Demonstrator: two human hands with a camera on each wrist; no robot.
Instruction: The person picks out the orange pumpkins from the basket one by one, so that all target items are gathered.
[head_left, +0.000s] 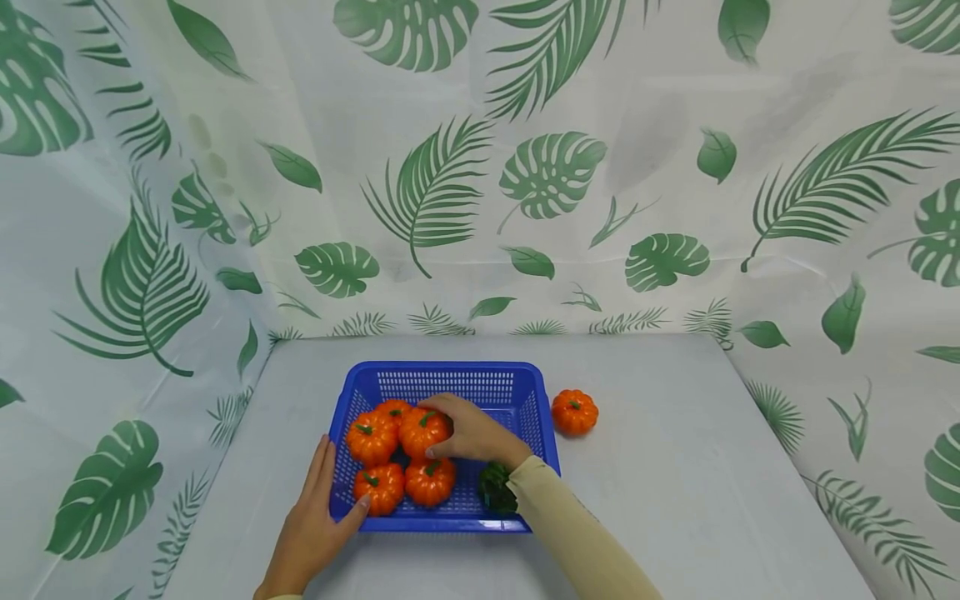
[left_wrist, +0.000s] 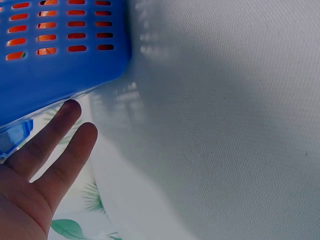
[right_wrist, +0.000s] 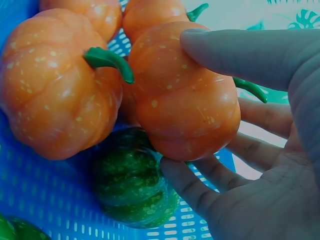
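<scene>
A blue perforated basket (head_left: pixel 442 525) holds several small orange pumpkins with green stems. My right hand (head_left: pixel 474 429) grips one orange pumpkin (right_wrist: pixel 185 100) by its side, thumb on one face and fingers round the other. That pumpkin is among the others in the left half of the basket. Beside it in the right wrist view is another orange pumpkin (right_wrist: pixel 60 85), with a dark green pumpkin (right_wrist: pixel 132 182) lower down. My left hand (head_left: pixel 309 525) is at the basket's front left corner, its straight fingers along the outer wall and the thumb near the front rim.
One more orange pumpkin (head_left: pixel 574 412) sits on the white table (head_left: pixel 675 467), just right of the basket. In the head view, a dark green pumpkin (head_left: pixel 492 487) near the basket's front right is partly covered by my right sleeve. A leaf-print curtain (head_left: pixel 637 192) surrounds the table's back and sides.
</scene>
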